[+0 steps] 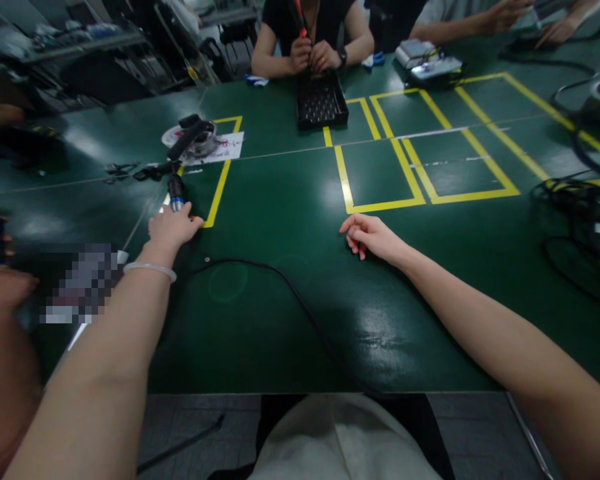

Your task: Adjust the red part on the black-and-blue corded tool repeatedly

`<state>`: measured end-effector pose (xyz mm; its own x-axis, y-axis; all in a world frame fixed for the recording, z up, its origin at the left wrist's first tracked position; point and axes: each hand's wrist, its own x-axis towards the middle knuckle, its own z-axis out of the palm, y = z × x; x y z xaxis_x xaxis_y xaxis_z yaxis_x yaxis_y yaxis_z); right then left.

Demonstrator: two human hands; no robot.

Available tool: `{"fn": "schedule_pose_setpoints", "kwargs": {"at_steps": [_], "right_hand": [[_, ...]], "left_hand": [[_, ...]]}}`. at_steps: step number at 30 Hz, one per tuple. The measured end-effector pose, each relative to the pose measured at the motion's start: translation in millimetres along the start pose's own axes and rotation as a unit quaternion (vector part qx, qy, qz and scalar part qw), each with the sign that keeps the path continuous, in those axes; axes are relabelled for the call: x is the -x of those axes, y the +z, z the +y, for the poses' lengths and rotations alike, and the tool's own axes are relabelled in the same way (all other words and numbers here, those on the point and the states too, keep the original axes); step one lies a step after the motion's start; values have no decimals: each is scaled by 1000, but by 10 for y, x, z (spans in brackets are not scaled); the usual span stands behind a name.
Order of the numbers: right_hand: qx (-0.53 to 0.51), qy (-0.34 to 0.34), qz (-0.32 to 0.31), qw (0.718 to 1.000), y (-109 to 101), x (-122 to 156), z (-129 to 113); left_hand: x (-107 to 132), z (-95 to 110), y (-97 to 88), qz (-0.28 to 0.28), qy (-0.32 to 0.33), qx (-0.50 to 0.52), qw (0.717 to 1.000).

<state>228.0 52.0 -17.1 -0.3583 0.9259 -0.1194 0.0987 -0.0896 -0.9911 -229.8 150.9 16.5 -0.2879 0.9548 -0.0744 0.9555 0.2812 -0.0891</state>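
My left hand (171,227) is closed around the lower end of a black cylindrical tool with a silver and blue band (176,193), which lies on the green table (290,220) beside a yellow tape line. A black cable (285,287) runs from near that hand across the table toward me. My right hand (371,237) rests on the bare table surface to the right, fingers loosely curled inward with nothing visible in them.
A black grid tray (321,101) sits in front of a person across the table who holds a red-handled tool (300,20). Yellow tape rectangles (430,153) mark the table. A paper sheet with black parts (200,139) lies far left; tangled cables (585,220) at right.
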Motion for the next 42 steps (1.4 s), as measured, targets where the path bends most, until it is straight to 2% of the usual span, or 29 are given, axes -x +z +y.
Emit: {"fn": "schedule_pose_setpoints", "kwargs": {"at_steps": [3, 8, 11, 16, 20, 25, 33, 37, 42], "right_hand": [[1, -1, 0, 1000, 9, 1, -5], [7, -5, 0, 1000, 18, 12, -13], [8, -6, -1, 1000, 17, 16, -11], [9, -6, 0, 1000, 22, 8, -8], [8, -7, 2, 1000, 35, 1, -14], [1, -4, 10, 1000, 49, -2, -12], [15, -33, 34, 999, 36, 21, -30], [77, -64, 1, 995, 46, 43, -46], [175, -162, -33, 971, 90, 71, -18]], "left_hand": [[40, 28, 23, 0, 2, 7, 1000], [60, -80, 75, 22, -3, 81, 996], [62, -104, 75, 33, -6, 90, 995], [160, 24, 51, 51, -7, 78, 996], [360, 196, 78, 64, 11, 78, 995], [784, 562, 108, 72, 60, 87, 992], [1574, 1478, 41, 66, 205, 96, 972], [1829, 1870, 29, 69, 269, 99, 956], [1995, 2195, 33, 47, 334, 112, 935]]}}
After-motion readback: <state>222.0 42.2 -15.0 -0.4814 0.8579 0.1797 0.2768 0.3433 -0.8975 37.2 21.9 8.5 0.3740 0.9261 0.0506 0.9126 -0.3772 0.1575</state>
